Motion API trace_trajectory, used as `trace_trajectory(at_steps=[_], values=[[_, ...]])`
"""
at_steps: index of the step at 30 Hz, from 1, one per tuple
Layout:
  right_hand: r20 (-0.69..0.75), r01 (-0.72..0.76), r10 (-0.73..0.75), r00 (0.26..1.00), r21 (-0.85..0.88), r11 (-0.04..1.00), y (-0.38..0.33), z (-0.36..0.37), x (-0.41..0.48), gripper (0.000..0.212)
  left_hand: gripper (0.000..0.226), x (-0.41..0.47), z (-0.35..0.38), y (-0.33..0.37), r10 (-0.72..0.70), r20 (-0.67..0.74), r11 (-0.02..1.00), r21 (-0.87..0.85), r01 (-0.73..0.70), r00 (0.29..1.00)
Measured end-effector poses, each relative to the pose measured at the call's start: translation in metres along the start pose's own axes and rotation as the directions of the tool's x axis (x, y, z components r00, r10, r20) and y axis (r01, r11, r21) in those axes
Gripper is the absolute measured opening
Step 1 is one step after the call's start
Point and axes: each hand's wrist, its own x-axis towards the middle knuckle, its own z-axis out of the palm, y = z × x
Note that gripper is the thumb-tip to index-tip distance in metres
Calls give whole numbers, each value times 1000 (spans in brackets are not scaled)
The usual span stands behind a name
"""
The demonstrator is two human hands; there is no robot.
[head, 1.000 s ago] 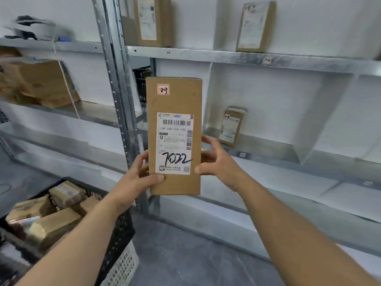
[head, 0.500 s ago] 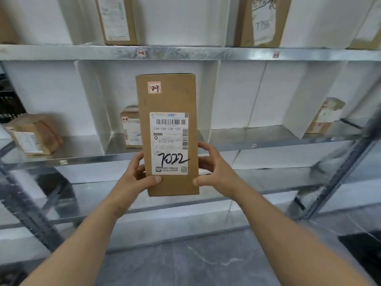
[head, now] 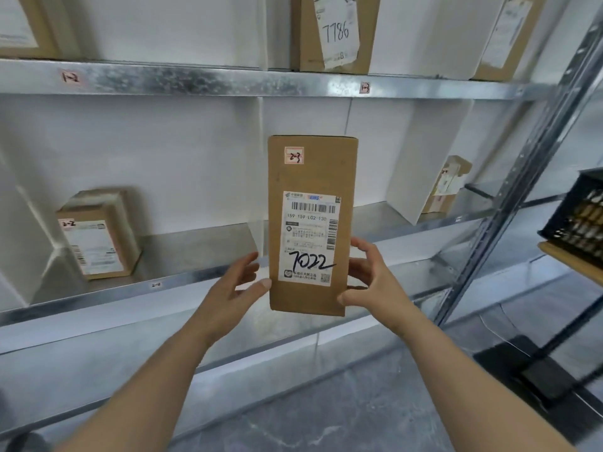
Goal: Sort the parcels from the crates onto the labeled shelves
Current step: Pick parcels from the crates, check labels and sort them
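- Shelves (head: 195,81): parcels already stand above my grip and to either side, so I judge the sorting part done.
- Parcel (head: 310,177): a tall brown carton, upright between my hands and not yet shelved, with "7022" inked on its waybill.
- Right hand (head: 368,282) clamps its right edge. Left hand (head: 228,288) is loose, thumb touching the left edge.
- Sticker (head: 294,155), above my grip, reads 2-3.

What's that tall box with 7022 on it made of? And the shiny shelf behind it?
The parcel looks like plain brown cardboard, matte, with folded edges. Its label seems to be white paper stuck on. The shelf looks like galvanized steel, judging by its grey, mottled sheen, though the exact metal is unclear.
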Motion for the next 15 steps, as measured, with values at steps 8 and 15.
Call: trace_trajectory(at_steps=[8, 15], values=[[-39, -8, 8, 999, 3, 1000, 30, -37, 64, 89, 58, 84, 28, -5, 58, -43, 971, 237, -46, 997], [-36, 2, -2, 999, 4, 1000, 48, -63, 108, 86, 60, 131, 47, -11, 41, -48, 905, 424, -17, 998]])
